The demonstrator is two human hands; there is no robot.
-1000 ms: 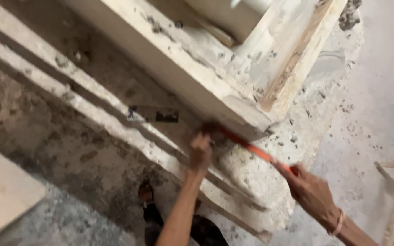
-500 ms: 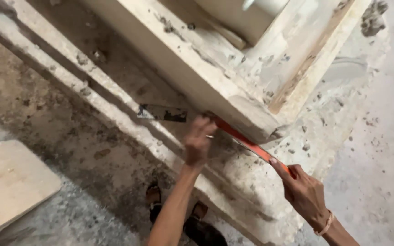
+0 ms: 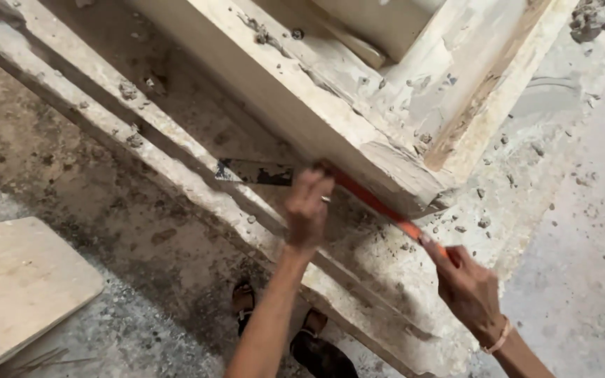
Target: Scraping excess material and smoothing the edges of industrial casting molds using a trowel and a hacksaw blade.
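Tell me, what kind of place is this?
Probably a building site. Mortar-caked stone steps, a trowel on an orange handle in both hands, left hand and right hand, and a gritty floor.

I see two bare forearms, no sleeves reaching into view on either one. Left hand point(image 3: 307, 210) is bare: no glove, no ring that I can make out. Right hand point(image 3: 469, 288) is bare too, with a thin, pale bangle point(image 3: 500, 339) around the wrist just behind it. Below the left forearm, a foot point(image 3: 314, 344) shows in a dark open sandal with straps; a second dark sandal strap sits just left of the forearm. Arms look lean, dusty in spots. Nothing else of the body is in view.
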